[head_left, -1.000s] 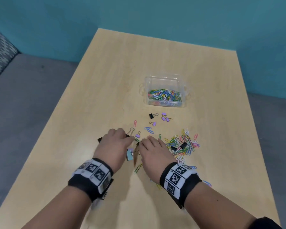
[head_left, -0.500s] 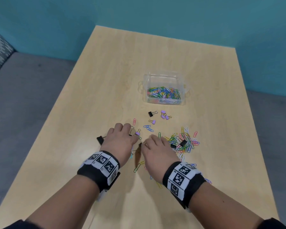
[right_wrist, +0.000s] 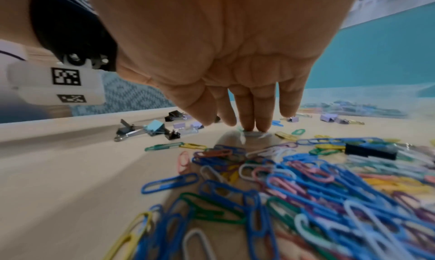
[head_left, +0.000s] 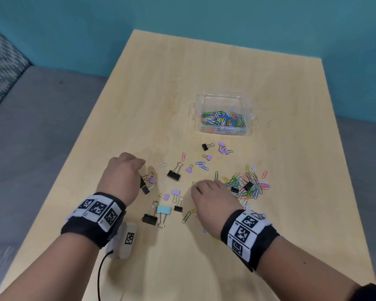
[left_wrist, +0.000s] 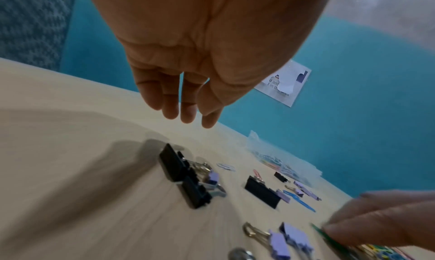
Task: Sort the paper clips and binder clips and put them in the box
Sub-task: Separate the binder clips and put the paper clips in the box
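A clear plastic box [head_left: 223,98] holding coloured paper clips stands at the middle of the table. A heap of loose paper clips [head_left: 250,183] with two black binder clips in it lies right of my right hand [head_left: 197,187]. That hand's straight fingers [right_wrist: 254,122] press a pale paper clip [right_wrist: 253,133] onto the wood. My left hand [head_left: 137,168] hovers with relaxed fingers [left_wrist: 188,113] and holds nothing. Black binder clips [left_wrist: 179,173] lie just below it. Black, purple and light blue binder clips [head_left: 163,210] are scattered between the hands.
The wooden table [head_left: 182,72] has open surface behind and left of the box. More small binder clips [head_left: 221,147] and a few stray paper clips [head_left: 202,166] lie in front of the box. A teal wall stands behind, with grey floor on the left.
The hands have drawn apart. My left hand moved left and rose, uncovering the binder clips it had been over. My right hand shifted slightly right, toward the paper clip heap.
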Tool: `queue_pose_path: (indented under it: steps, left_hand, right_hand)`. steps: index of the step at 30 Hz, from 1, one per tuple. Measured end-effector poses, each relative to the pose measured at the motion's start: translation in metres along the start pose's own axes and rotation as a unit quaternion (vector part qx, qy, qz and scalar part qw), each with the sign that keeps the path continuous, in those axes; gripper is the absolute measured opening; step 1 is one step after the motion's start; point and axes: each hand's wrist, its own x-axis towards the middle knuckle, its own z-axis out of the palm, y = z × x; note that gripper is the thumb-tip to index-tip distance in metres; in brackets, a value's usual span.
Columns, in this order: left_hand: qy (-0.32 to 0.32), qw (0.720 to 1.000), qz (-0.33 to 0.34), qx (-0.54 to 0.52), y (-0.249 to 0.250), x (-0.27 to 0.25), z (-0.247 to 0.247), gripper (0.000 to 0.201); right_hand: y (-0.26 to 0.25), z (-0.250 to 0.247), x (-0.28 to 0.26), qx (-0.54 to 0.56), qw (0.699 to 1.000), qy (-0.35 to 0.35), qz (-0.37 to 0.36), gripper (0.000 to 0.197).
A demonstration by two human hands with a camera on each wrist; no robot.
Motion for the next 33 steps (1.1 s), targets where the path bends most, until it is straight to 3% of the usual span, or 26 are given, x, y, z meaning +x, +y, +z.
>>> queue_pose_path:
  steps: [2,4,8,13,20,27,33]
  left_hand:
    - [-0.004,0.999,0.018,0.028,-0.001,-0.002,-0.001,0.043]
    - [-0.041,0.993,0.081,0.080,0.008,-0.004,0.000,0.045]
    - [-0.119,0.963,0.170,0.174,0.033,0.001,0.008,0.049]
    - [-0.148,0.954,0.167,0.202,0.040,0.010,0.014,0.051]
    - [-0.174,0.954,0.177,0.170,0.056,0.039,0.018,0.054]
    - [-0.200,0.933,0.211,0.211,0.080,0.055,0.025,0.046]
    - [-0.213,0.923,0.238,0.215,0.098,0.048,0.035,0.044]
  right_hand:
    - [0.000,-0.005,0.002,-0.014,1.000,0.011,-0.005,0.062]
    - [0.001,-0.011,0.011,-0.008,1.000,0.016,-0.015,0.069]
    - [0.005,-0.016,0.028,-0.008,0.999,-0.031,-0.024,0.079]
    - [0.015,-0.008,0.015,0.010,0.998,-0.055,-0.014,0.079]
    - [0.023,-0.005,-0.007,0.101,0.994,0.003,0.042,0.069]
    - [-0.001,-0.001,0.011,0.066,0.998,0.004,0.014,0.074]
    - [-0.025,0.000,-0.001,0.070,0.994,0.068,-0.043,0.066]
